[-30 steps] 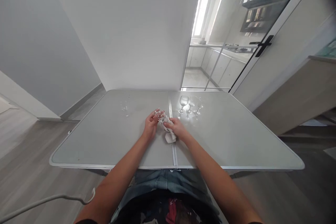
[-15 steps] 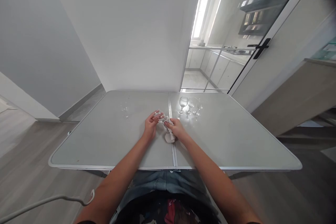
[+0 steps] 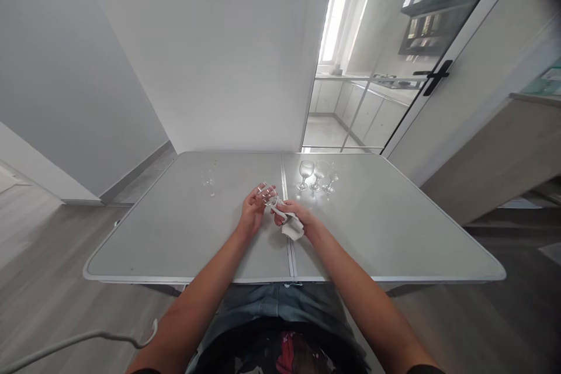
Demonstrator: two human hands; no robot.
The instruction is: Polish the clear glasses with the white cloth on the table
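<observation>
My left hand (image 3: 251,213) grips a small clear wine glass (image 3: 267,194) above the middle of a grey folding table (image 3: 184,239). Close beside it, my right hand (image 3: 297,216) is closed on a white cloth (image 3: 293,229), whose upper end touches the glass. The cloth's loose end hangs below my right palm.
Three clear wine glasses (image 3: 316,175) stand in a tight group at the table's far right of centre. Another small glass (image 3: 208,179) stands alone at the far left. A seam (image 3: 287,245) runs down the table's middle. A glass door (image 3: 394,70) stands behind on the right.
My right hand has pulled back a little toward me with the cloth, and the cloth's loose end has swung to the right. The left hand still holds the glass in nearly the same place.
</observation>
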